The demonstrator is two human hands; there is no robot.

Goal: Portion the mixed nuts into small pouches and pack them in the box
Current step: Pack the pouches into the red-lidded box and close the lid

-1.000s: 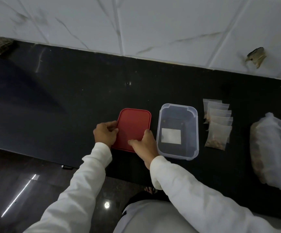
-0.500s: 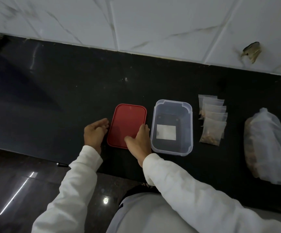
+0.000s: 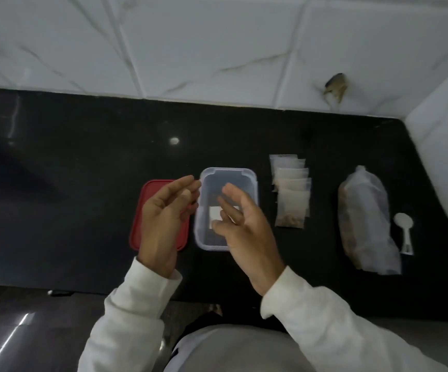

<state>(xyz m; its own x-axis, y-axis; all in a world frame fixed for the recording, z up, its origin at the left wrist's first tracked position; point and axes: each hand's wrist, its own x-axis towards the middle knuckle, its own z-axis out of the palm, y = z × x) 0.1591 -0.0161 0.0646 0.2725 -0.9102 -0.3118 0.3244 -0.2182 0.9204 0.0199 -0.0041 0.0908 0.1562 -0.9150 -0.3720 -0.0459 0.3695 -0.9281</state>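
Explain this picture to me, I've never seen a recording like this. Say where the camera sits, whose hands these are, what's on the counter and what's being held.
There is no machine here. A person wears one camera on the head, looking down at their own two hands, so the white sleeves come in from the bottom. On the black counter lies a red lid. Beside it stands an open clear box with no pouch visible inside. Further right are a row of small overlapping pouches, a big bag of nuts and a white spoon. The left hand hovers over the lid and the right hand over the box. Both are open and hold nothing.
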